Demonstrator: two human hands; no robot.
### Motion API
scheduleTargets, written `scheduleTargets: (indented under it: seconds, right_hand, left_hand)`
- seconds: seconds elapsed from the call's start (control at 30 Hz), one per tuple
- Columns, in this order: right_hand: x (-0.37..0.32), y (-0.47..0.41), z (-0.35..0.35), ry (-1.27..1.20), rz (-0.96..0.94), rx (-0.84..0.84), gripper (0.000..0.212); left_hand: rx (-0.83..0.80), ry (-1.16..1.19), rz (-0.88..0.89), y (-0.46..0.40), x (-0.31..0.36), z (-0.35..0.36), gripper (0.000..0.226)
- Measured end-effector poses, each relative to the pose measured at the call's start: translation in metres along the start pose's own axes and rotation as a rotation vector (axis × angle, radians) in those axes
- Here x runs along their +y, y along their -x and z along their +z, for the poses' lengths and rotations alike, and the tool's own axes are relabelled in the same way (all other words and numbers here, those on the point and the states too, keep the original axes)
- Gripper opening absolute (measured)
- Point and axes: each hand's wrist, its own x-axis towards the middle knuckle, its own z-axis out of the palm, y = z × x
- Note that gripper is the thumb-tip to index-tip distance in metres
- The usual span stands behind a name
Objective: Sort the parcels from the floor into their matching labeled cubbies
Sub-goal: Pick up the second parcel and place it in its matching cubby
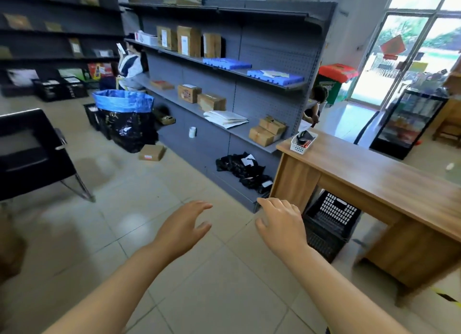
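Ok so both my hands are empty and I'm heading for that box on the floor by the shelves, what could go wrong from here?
1. The cardboard box lies close against the black bag, so your open left hand or right hand may snag the plastic.
2. The black crate sticks out from under the wooden desk beside you; a foot could catch it.
3. Its label is too small to read from here, so a wrong shelf is possible.
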Motion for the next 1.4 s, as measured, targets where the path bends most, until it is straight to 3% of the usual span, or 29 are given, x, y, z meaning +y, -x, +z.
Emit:
scheduleTargets:
  seconds: [0.53, 0.87, 1.4]
  right_hand:
    - [-0.152, -0.199, 0.088, -0.023, -0.012, -0.129, 0.044]
    - [-0.192, -0.33, 0.14, -0.062, -0.059, -0.183, 0.049]
    - [-0.263, -0.616, 0.222, -0.136, -0.253, -0.25, 0.043]
  left_hand:
    - [0.048, 0.062, -0.086, -0.137, -0.206, -0.093, 0.04]
    - [0.082, 0.075, -0.191, -0.224, -0.298, -0.116, 0.041]
    - [0.197, 0.017, -0.396, -0.417, -0.431, -0.183, 0.039]
